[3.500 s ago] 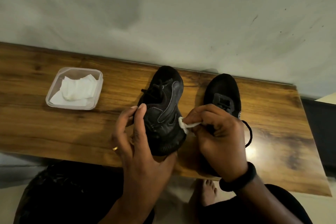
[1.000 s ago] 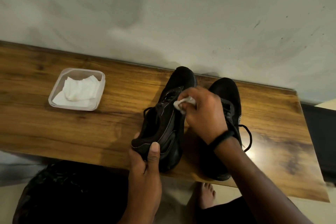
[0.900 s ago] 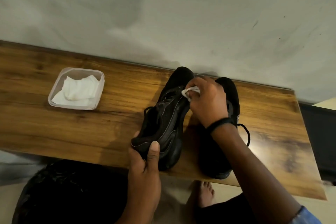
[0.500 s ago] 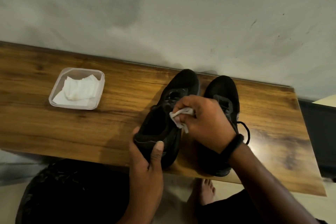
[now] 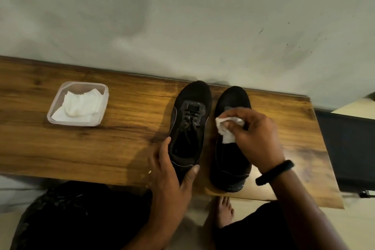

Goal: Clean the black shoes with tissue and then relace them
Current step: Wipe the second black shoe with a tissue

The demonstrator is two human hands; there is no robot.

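Two black shoes stand side by side on the wooden bench [image 5: 121,140], toes toward the wall. The left shoe [image 5: 189,119] sits flat with its laces showing. My left hand [image 5: 172,170] grips its heel, thumb on the right side and fingers on the left. My right hand [image 5: 253,134] hovers over the right shoe [image 5: 230,168] and pinches a crumpled white tissue [image 5: 226,128]. That hand hides the right shoe's laces and tongue.
A clear plastic tub [image 5: 78,103] holding white tissues sits at the bench's left. A grey wall runs right behind the bench. A dark cabinet [image 5: 349,144] stands past the bench's right end. A black bag [image 5: 81,215] and a bare foot [image 5: 223,211] lie below.
The left shoe went from tilted on its side to flat on the bench. My right hand left it and moved with the tissue over the right shoe.
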